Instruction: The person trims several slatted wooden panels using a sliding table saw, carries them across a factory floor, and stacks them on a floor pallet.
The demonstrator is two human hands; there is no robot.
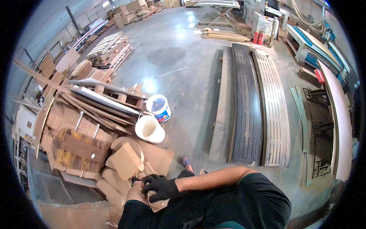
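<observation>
My right hand [163, 188], in a black glove, reaches across my body with its fingers curled. They press on or beside my left forearm, around something pale that I cannot make out. Of my left hand [135, 179], only a little dark glove shows beyond the bare wrist, and its fingers are hidden. Just past it lie a tan cardboard piece [127, 161] and curved brown cardboard sheets [111, 184]. A flat cardboard sheet [162, 154] is on the floor beside them.
Two white buckets [150, 129] stand ahead, left of centre. Stacked boards and wood strips [82, 110] fill the left side. Long dark panels [246, 103] and slotted pale panels [274, 110] lie to the right. Red fire extinguishers [258, 37] stand farther back.
</observation>
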